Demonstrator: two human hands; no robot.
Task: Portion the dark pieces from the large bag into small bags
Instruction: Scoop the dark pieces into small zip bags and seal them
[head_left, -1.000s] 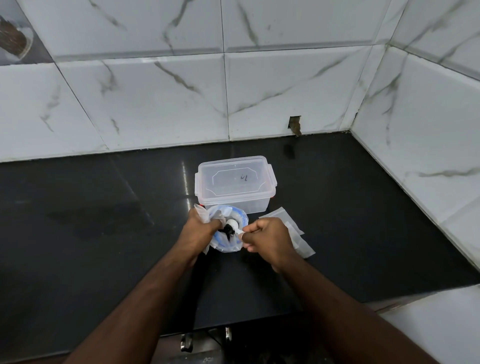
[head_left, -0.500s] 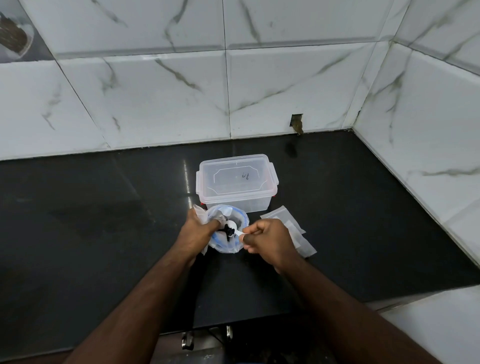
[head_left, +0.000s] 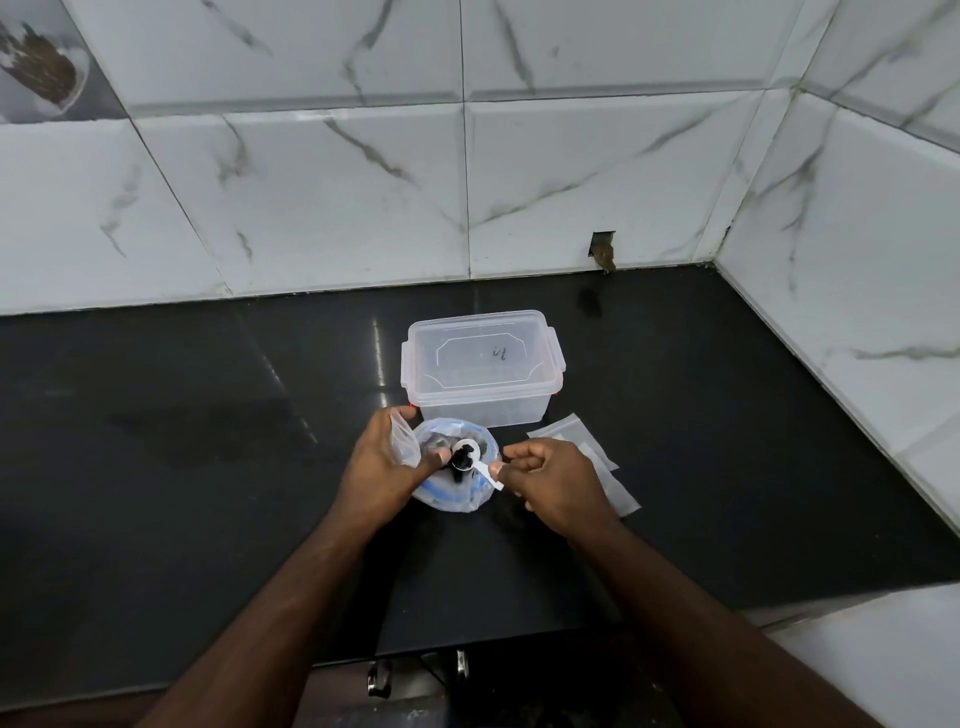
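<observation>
**Operator A:** State the position of each hand.

**Operator B:** The left hand (head_left: 384, 467) grips a small clear bag (head_left: 402, 439) at its mouth and holds it upright beside the large bag (head_left: 457, 493). The right hand (head_left: 550, 483) pinches the handle of a white scoop (head_left: 470, 457), fingers closed around it. The hands are apart, with the large bag between them.

**Operator A:** Locate the dark pieces.

**Operator B:** Dark pieces (head_left: 460, 460) sit in the scoop bowl, above the open large bag. The large bag rests on the black countertop (head_left: 208, 467), just in front of a lidded clear plastic container (head_left: 480, 371). Spare small bags (head_left: 597, 462) lie flat on the countertop, behind the right hand.
</observation>
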